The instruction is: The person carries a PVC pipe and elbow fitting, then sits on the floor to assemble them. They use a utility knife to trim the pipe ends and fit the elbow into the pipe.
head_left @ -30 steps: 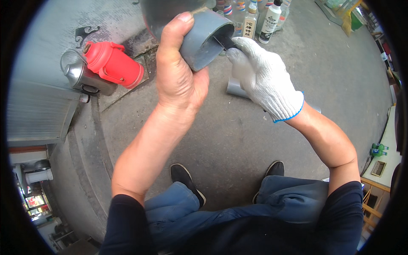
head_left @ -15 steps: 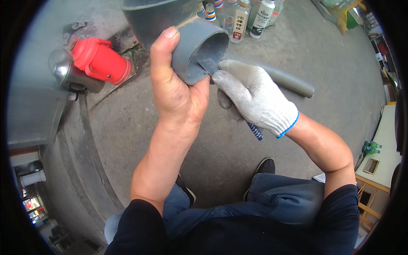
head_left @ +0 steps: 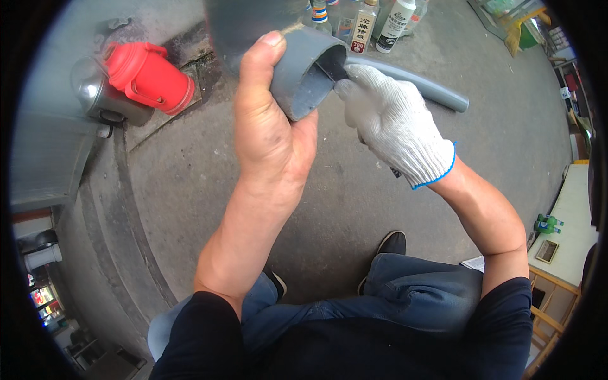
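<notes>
My bare left hand is closed round the narrower end of a grey plastic pipe fitting, thumb on top and fingers underneath. The fitting's round mouth faces right, and its wider, blurred body reaches the upper edge. A white knitted glove with a blue cuff covers my right hand, which grips what looks like a utility knife. The knife's flat dark blade lies inside the mouth against the wall. Most of the handle is hidden in the glove; a small dark end shows below it.
Beyond the glove a grey pipe lies on the concrete floor. Several glass bottles and a white plastic bottle stand past it. On the left are a red thermos jug and a shiny metal kettle.
Both hands and the fitting have shifted slightly up and to the right. The gloved hand has turned, and less of the knife handle shows below it.
</notes>
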Tool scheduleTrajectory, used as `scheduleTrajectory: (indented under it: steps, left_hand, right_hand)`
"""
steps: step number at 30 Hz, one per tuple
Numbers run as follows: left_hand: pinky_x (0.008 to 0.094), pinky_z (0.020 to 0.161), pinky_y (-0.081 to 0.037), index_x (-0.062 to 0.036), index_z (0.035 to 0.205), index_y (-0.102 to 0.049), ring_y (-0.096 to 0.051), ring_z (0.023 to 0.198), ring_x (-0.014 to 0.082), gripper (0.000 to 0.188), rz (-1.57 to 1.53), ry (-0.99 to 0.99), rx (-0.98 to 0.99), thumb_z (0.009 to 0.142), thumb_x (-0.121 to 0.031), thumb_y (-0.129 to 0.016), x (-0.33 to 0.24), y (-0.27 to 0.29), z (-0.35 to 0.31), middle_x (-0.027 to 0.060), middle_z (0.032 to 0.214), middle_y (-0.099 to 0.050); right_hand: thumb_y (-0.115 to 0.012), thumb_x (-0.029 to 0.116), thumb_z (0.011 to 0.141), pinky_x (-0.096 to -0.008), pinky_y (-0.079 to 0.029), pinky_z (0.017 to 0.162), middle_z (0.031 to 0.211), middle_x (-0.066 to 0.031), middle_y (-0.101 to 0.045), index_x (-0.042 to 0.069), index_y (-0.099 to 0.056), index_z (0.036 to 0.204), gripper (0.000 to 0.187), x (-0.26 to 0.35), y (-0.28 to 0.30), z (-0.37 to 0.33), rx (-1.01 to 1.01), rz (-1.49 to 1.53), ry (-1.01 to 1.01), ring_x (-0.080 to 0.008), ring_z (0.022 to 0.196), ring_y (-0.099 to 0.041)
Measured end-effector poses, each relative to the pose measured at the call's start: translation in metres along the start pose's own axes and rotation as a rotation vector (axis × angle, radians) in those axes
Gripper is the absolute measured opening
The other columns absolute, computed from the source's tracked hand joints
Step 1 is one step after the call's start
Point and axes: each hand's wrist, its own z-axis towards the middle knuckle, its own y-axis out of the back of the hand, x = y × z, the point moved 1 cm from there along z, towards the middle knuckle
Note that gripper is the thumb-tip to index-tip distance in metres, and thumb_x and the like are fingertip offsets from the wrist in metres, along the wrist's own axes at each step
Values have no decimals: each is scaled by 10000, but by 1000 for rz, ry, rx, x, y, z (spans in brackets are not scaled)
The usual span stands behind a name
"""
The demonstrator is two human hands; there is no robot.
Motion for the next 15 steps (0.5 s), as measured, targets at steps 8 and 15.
scheduleTrajectory:
  steps: [8,15]
  left_hand:
    - [376,967,-563,-14,1209,-652,-710,1041,186,351,8,17,-11,980,-272,-719,4,-1,-7,67,1108,-725]
    - [373,991,-553,-23,1246,-632,-697,1060,184,375,38,-76,20,966,-252,-732,10,0,-10,68,1157,-709]
  right_hand:
    - [-566,147,1078,-295,-512,508,765,-62,-657,7,-591,1418,369,16,-2,-8,170,333,-434,-117,568,-614]
    - [-613,248,1084,-382,-548,617,721,-140,-695,-11,-675,1267,323,22,-8,-13,78,424,-513,-226,619,-693]
